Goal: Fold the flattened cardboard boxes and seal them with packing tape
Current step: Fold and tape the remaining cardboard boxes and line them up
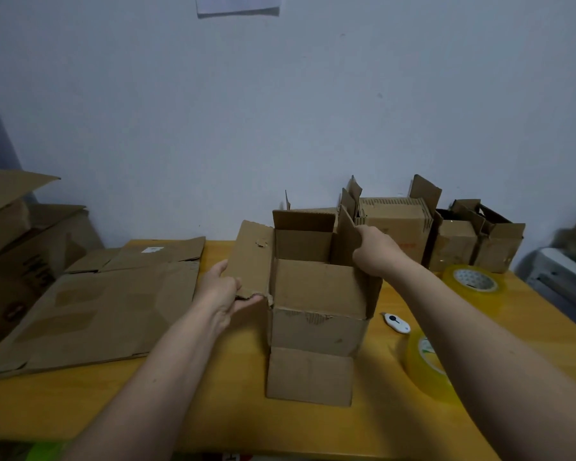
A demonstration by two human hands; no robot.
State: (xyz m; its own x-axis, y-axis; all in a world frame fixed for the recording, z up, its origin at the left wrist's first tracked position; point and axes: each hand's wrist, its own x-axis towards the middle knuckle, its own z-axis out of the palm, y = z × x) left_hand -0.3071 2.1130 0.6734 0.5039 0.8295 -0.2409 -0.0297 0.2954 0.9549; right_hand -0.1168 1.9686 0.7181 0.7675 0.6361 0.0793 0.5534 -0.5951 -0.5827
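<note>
An opened-up brown cardboard box (316,334) stands upright in the middle of the yellow table (213,404), its top flaps spread. My left hand (225,292) grips the torn left flap, thumb on top and fingers underneath. My right hand (376,251) holds the upright right flap near its top edge. Two rolls of clear packing tape lie to the right: one roll (474,281) flat farther back, the other roll (423,359) on edge beside my right forearm. A pile of flattened boxes (100,307) lies at the left.
A small white cutter (396,322) lies between the box and the near tape roll. Several folded boxes (413,227) stand against the wall at the back right. Larger cartons (17,234) are stacked off the table's left end. A white appliance (566,281) sits at the far right.
</note>
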